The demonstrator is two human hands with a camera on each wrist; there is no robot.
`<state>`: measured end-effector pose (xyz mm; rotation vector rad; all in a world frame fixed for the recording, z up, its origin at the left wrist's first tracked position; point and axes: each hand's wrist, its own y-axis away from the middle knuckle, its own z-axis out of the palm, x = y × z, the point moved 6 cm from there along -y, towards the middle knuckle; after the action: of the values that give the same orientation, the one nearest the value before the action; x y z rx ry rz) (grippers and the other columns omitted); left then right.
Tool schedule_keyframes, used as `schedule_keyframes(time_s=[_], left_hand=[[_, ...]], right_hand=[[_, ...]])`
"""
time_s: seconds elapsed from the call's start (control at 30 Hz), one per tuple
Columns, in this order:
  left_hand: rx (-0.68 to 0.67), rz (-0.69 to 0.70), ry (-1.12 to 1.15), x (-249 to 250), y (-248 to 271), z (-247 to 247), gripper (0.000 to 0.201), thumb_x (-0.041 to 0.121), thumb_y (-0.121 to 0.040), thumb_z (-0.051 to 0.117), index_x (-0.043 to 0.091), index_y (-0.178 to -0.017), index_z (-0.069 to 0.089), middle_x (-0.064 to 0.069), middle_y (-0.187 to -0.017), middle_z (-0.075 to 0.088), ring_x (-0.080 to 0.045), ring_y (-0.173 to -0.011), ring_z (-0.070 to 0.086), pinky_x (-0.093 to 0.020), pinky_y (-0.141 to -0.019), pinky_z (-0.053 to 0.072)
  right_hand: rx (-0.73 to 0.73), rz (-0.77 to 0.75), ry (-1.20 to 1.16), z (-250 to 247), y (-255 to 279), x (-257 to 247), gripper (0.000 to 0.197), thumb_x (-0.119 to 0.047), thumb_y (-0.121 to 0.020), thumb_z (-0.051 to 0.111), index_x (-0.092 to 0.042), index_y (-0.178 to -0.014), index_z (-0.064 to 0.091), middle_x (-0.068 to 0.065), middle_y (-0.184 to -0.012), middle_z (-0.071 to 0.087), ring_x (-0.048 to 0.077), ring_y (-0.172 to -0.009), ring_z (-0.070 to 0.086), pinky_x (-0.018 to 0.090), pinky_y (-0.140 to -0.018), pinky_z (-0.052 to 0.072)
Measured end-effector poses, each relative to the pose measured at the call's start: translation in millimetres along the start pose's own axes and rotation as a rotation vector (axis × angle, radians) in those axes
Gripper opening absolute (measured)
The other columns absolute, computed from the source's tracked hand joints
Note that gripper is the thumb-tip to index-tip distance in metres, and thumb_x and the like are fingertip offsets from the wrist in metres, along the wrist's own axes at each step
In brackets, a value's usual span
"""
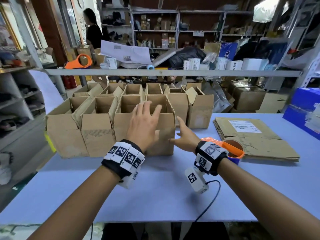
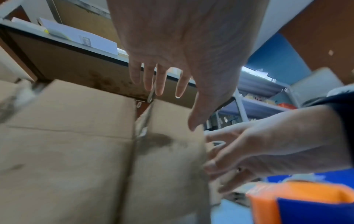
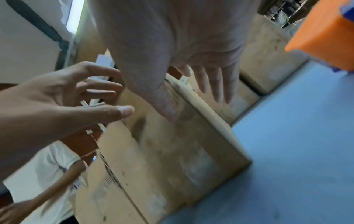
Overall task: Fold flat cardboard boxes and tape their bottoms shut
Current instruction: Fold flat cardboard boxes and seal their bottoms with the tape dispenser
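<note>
Several folded cardboard boxes stand open-topped in rows at the far side of the blue table [image 1: 155, 196]. My left hand [image 1: 147, 122] is spread in front of the rightmost front box [image 1: 164, 144], fingers straight, holding nothing. My right hand [image 1: 181, 134] is open beside that box's right corner, thumb toward the front face. The left wrist view shows the left hand [image 2: 182, 60] above the box [image 2: 67, 151] and the right hand [image 2: 258, 144] at its side. In the right wrist view the right hand [image 3: 191, 60] hovers at the box [image 3: 182, 144]. I cannot tell whether either hand touches it.
An orange and blue tape dispenser [image 1: 233, 151] sits just behind my right wrist, on a stack of flat cardboard [image 1: 256, 135]. A second dispenser [image 1: 81, 62] lies on the shelf above the boxes. A blue carton [image 1: 304, 110] stands at the right edge. A person stands at the back left.
</note>
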<state>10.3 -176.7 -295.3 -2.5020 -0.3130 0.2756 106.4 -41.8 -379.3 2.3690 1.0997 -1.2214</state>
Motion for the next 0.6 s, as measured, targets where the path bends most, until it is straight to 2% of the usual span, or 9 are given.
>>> schedule_keyframes(time_s=[0.07, 0.13, 0.17, 0.23, 0.3, 0.37, 0.5, 0.53, 0.6], left_hand=[[0.07, 0.018, 0.196, 19, -6, -11, 0.064, 0.038, -0.082, 0.07, 0.021, -0.139, 0.045, -0.009, -0.139, 0.042, -0.027, -0.131, 0.039, -0.04, -0.106, 0.04], [0.061, 0.011, 0.436, 42, -17, -12, 0.051, 0.038, -0.085, 0.067, 0.023, -0.132, 0.051, -0.004, -0.131, 0.045, -0.022, -0.123, 0.043, -0.037, -0.099, 0.043], [0.015, 0.001, 0.547, 54, -22, -7, 0.045, 0.037, -0.087, 0.066, 0.023, -0.128, 0.054, -0.002, -0.127, 0.047, -0.021, -0.119, 0.045, -0.035, -0.097, 0.043], [-0.141, 0.003, 0.675, 78, -29, 11, 0.037, 0.036, -0.091, 0.064, 0.024, -0.125, 0.057, -0.002, -0.124, 0.049, -0.02, -0.118, 0.047, -0.033, -0.097, 0.042], [-0.337, 0.036, 0.688, 100, -31, 37, 0.038, 0.036, -0.094, 0.06, 0.024, -0.13, 0.055, -0.004, -0.13, 0.049, -0.022, -0.125, 0.046, -0.037, -0.104, 0.04], [-0.467, 0.047, 0.7, 116, -29, 61, 0.039, 0.037, -0.096, 0.058, 0.024, -0.132, 0.054, -0.006, -0.133, 0.049, -0.023, -0.128, 0.046, -0.037, -0.107, 0.038], [-0.535, 0.004, 0.799, 134, -31, 92, 0.033, 0.039, -0.097, 0.058, 0.027, -0.128, 0.056, -0.002, -0.13, 0.051, -0.019, -0.122, 0.052, -0.031, -0.099, 0.04], [-0.538, -0.005, 0.825, 136, -34, 96, 0.031, 0.039, -0.097, 0.058, 0.028, -0.126, 0.057, -0.002, -0.13, 0.052, -0.019, -0.12, 0.053, -0.032, -0.099, 0.041], [-0.544, -0.023, 0.888, 142, -43, 102, 0.028, 0.037, -0.097, 0.057, 0.027, -0.124, 0.057, -0.001, -0.129, 0.054, -0.019, -0.118, 0.055, -0.034, -0.099, 0.044]], right_hand=[[0.044, 0.002, -0.024, -26, 4, -5, 0.097, -0.021, -0.091, 0.076, -0.015, -0.163, 0.011, 0.011, -0.16, 0.036, 0.024, -0.147, 0.037, 0.04, -0.116, 0.038], [0.142, -0.016, 0.006, -60, 15, -6, 0.082, -0.031, -0.092, 0.074, -0.015, -0.158, 0.028, 0.008, -0.154, 0.044, 0.018, -0.141, 0.042, 0.03, -0.107, 0.039], [0.193, -0.01, 0.074, -77, 24, -1, 0.074, -0.037, -0.092, 0.073, -0.017, -0.153, 0.037, 0.006, -0.151, 0.047, 0.017, -0.139, 0.044, 0.029, -0.104, 0.038], [0.227, 0.034, 0.275, -101, 42, 18, 0.068, -0.047, -0.09, 0.071, -0.018, -0.146, 0.047, 0.005, -0.148, 0.049, 0.021, -0.139, 0.043, 0.035, -0.109, 0.039], [0.143, 0.119, 0.503, -112, 60, 46, 0.076, -0.056, -0.087, 0.071, -0.017, -0.148, 0.046, 0.009, -0.152, 0.045, 0.028, -0.142, 0.039, 0.041, -0.114, 0.035], [0.011, 0.216, 0.695, -113, 78, 75, 0.085, -0.058, -0.082, 0.074, -0.021, -0.151, 0.042, 0.007, -0.154, 0.041, 0.031, -0.142, 0.036, 0.04, -0.114, 0.034], [-0.052, 0.254, 0.737, -122, 104, 101, 0.054, -0.038, -0.074, 0.075, -0.031, -0.12, 0.049, 0.0, -0.126, 0.043, 0.03, -0.117, 0.041, 0.034, -0.084, 0.039], [-0.058, 0.267, 0.744, -128, 109, 103, 0.053, -0.039, -0.072, 0.075, -0.032, -0.118, 0.048, -0.001, -0.121, 0.042, 0.028, -0.114, 0.041, 0.034, -0.082, 0.04], [-0.078, 0.287, 0.722, -145, 123, 105, 0.063, -0.044, -0.07, 0.076, -0.033, -0.125, 0.047, -0.003, -0.121, 0.044, 0.024, -0.112, 0.044, 0.036, -0.088, 0.044]])
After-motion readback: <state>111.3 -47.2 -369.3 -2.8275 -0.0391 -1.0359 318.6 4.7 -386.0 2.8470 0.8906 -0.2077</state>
